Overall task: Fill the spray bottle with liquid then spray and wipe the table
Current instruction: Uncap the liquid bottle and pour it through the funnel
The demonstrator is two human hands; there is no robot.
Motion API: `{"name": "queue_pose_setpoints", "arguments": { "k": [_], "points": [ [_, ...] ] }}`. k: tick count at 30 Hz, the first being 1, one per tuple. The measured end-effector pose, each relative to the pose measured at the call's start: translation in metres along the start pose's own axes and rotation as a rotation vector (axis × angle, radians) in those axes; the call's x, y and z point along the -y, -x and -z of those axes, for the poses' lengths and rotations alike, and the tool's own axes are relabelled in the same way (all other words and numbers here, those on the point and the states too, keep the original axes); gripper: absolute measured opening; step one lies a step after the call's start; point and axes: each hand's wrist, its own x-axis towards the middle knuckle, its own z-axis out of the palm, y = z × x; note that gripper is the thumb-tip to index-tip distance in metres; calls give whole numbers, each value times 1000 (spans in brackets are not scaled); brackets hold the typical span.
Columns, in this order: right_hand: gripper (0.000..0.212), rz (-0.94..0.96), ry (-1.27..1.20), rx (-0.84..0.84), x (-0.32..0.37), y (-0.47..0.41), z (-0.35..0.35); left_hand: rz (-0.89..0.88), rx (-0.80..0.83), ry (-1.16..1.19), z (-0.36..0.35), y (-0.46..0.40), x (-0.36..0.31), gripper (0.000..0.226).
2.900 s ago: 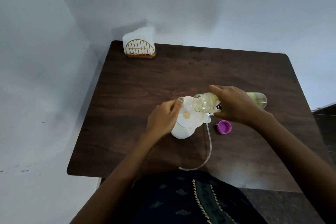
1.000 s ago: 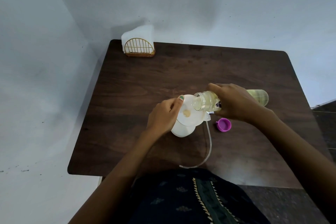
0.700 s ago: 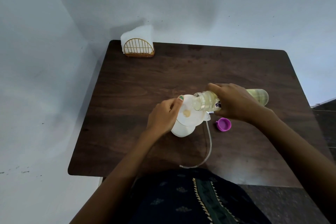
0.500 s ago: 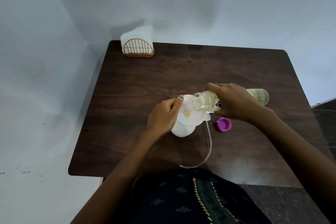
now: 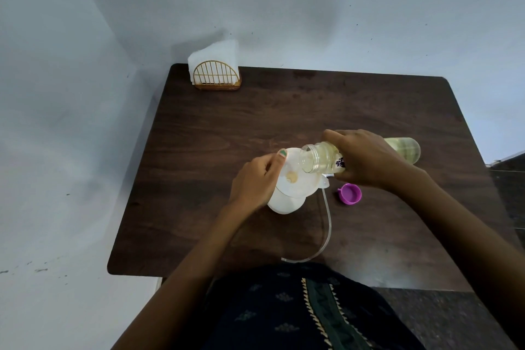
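While the filling step is under way, the right hand (image 5: 366,159) is grasping a clear source bottle (image 5: 321,160) of pale yellow liquid, tipping it nearly level with its open mouth pointing toward 9 o'clock over a white funnel (image 5: 295,182). A small yellowish pool is sitting at the funnel's centre; whether a stream is running right now cannot be told. The left hand (image 5: 257,183) is curling round the funnel's rim at its 9 o'clock side, steadying it. Below the funnel, the white spray bottle (image 5: 284,203) is standing on the tabletop (image 5: 227,128) near its middle, mostly hidden under funnel and hand.

The purple cap (image 5: 351,193) is lying open side up on the tabletop, at 3 o'clock from the spray bottle and just apart from it. A clear dip tube (image 5: 326,224) is curving away toward 6 o'clock, with the white sprayer head (image 5: 326,181) to which it belongs peeking out beside the funnel; so the sprayer is off the bottle.

Judged progress: early. Filling is in hand, and the fill level cannot be seen. Left to do: finishing the pour, lifting off the funnel, refitting the sprayer, spraying, and wiping. A napkin holder (image 5: 217,77) with white napkins is waiting at the far 11 o'clock corner, likely the wiping material.
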Motion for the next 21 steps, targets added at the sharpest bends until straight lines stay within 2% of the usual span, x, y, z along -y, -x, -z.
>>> {"name": "queue_pose_setpoints", "arguments": {
  "k": [21],
  "points": [
    [43, 7, 11, 2, -2, -2, -2, -13, 5, 4, 1, 1, -1, 43]
  ]
}}
